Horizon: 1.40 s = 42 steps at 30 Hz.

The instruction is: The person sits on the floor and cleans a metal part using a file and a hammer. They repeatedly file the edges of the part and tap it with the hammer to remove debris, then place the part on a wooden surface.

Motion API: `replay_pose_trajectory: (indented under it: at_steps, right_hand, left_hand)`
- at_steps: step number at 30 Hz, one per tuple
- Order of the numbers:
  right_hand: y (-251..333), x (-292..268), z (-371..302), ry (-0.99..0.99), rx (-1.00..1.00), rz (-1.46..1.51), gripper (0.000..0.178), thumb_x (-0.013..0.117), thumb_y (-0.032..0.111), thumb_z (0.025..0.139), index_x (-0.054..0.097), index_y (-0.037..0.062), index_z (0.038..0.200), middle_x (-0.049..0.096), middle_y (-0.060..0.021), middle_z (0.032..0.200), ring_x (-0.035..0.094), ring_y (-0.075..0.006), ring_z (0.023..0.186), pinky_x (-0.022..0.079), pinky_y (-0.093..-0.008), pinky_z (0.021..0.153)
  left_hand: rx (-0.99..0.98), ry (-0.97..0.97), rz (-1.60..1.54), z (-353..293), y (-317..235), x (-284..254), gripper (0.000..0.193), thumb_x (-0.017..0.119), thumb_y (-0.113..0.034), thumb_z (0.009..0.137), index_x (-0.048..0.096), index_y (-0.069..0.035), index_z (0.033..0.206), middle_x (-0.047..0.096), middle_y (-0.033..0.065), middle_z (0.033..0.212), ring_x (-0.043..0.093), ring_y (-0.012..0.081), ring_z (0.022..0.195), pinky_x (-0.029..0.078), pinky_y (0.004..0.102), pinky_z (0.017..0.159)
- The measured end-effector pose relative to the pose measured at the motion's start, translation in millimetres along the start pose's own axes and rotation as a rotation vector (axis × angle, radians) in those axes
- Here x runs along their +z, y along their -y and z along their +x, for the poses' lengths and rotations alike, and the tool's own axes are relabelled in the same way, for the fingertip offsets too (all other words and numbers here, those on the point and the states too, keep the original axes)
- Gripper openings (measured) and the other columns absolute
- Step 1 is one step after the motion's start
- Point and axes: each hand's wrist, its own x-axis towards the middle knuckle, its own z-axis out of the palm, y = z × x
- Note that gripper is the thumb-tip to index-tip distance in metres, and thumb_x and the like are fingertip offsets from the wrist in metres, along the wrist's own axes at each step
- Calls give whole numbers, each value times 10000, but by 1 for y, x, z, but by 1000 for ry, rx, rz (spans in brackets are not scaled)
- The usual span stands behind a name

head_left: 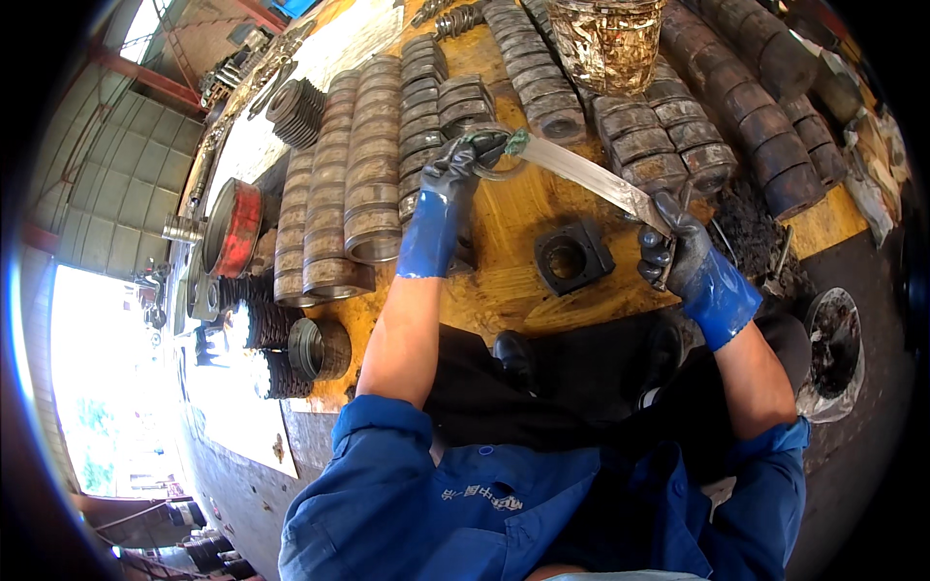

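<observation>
A long, flat, pale metal strip [586,177] runs between my two gloved hands, sloping down to the right. A green wrapping [518,142] covers its left end. My left hand [457,167], in a blue glove with dirty black fingers, is closed at that end. A thin dark ring [502,174] hangs by its fingertips; whether they grip it, I cannot tell. My right hand [686,247], in a matching glove, has its fingers curled round the strip's right end. Below the strip, a dark square block with a round hole [572,258] lies on the yellow worktop [494,290].
Rows of metal rings [373,155] and half-round shells [523,68] cover the far side. A grimy bucket [608,44] stands among them. A red-rimmed ring [235,229] is at left, dark greasy debris [756,232] at right, and a plastic-lined container [835,353] beside my right arm.
</observation>
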Motion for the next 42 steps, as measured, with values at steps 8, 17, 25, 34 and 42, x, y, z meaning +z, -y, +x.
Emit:
replay_pose_trajectory:
  at_steps: [8,17,25,34,42]
  right_hand:
    - [-1,-3,-7,114,-135,13,403,588,437,857,619,130,1118,640,-68,695,504,-164,442,389,-339,437]
    - [80,4,-52,314,-418,49,340,512,401,953,598,80,1023,567,-11,674,487,-144,510,416,-342,518]
    - [139,-89,-230,-328,-866,129,200,597,304,925,633,130,1016,683,-125,976,540,-204,622,460,-394,575]
    - [22,-361,-455,-1156,-734,-407,328,532,329,960,593,56,1131,681,-144,772,616,-203,540,475,-346,404]
    - [-71,-368,-367,-1771,-366,-1754,270,569,252,886,677,131,1102,705,-147,878,671,-346,794,529,-429,729]
  left_hand:
    - [15,99,341,-14,10,13,262,626,-77,915,628,17,1160,688,71,1064,608,124,972,484,254,860]
    - [44,120,274,2,23,1,272,632,-96,920,638,7,1172,697,58,1076,618,125,971,493,266,892]
    - [81,184,265,3,66,3,288,641,-110,914,637,6,1178,693,60,1075,618,136,976,486,277,904]
    - [16,279,357,-2,78,16,291,637,-85,909,628,9,1184,685,67,1081,620,150,978,495,285,893]
    - [19,243,447,-4,54,-15,295,634,-63,904,620,11,1189,678,74,1087,621,162,979,503,292,884]
